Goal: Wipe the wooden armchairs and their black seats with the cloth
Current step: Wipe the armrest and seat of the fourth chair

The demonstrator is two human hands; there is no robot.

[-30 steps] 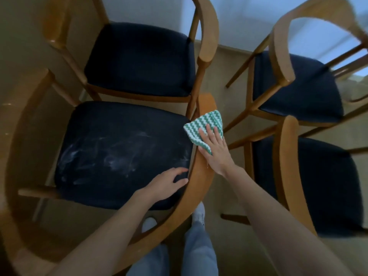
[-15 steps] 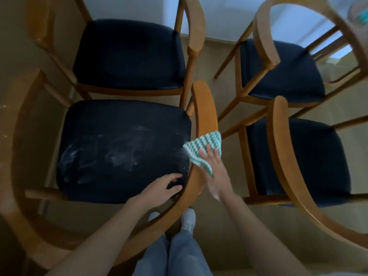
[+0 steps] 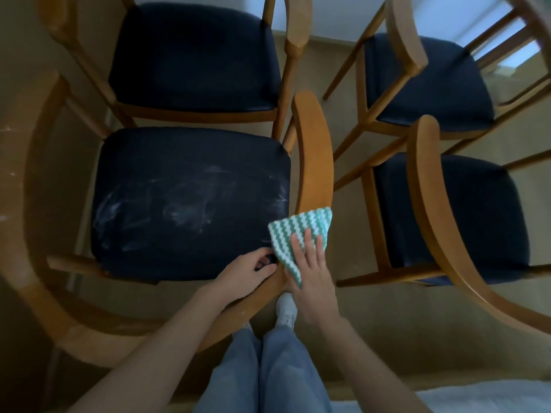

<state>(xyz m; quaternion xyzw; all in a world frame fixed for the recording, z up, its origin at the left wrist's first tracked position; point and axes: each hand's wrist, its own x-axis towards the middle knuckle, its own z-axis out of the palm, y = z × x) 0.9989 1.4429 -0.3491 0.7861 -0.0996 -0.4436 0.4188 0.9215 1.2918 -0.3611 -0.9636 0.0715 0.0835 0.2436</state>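
Cloth: the green and white striped cloth [image 3: 301, 234] lies on the wooden arm [image 3: 313, 153] of the near chair, at 4 o'clock from its seat.
Right hand: the right hand [image 3: 313, 272] lies flat on the cloth, its fingers [image 3: 310, 242] straight and close together, pressing the cloth onto the wood.
Left hand: the left hand [image 3: 244, 274] is at 9 o'clock from the right hand, just beside the cloth. Its fingers curl at the seat's corner. I cannot tell if they grip anything.
Near seat: the black seat [image 3: 190, 201] has white smears across it.
Other chairs: one far chair [image 3: 193, 58] stands at 12 o'clock from the near seat. Two side chairs [image 3: 453, 216] stand at 2 and 3 o'clock.
Legs: blue jeans [image 3: 268, 368] and a pale shoe [image 3: 286, 308] show at 6 o'clock, on the floor [image 3: 387, 317].
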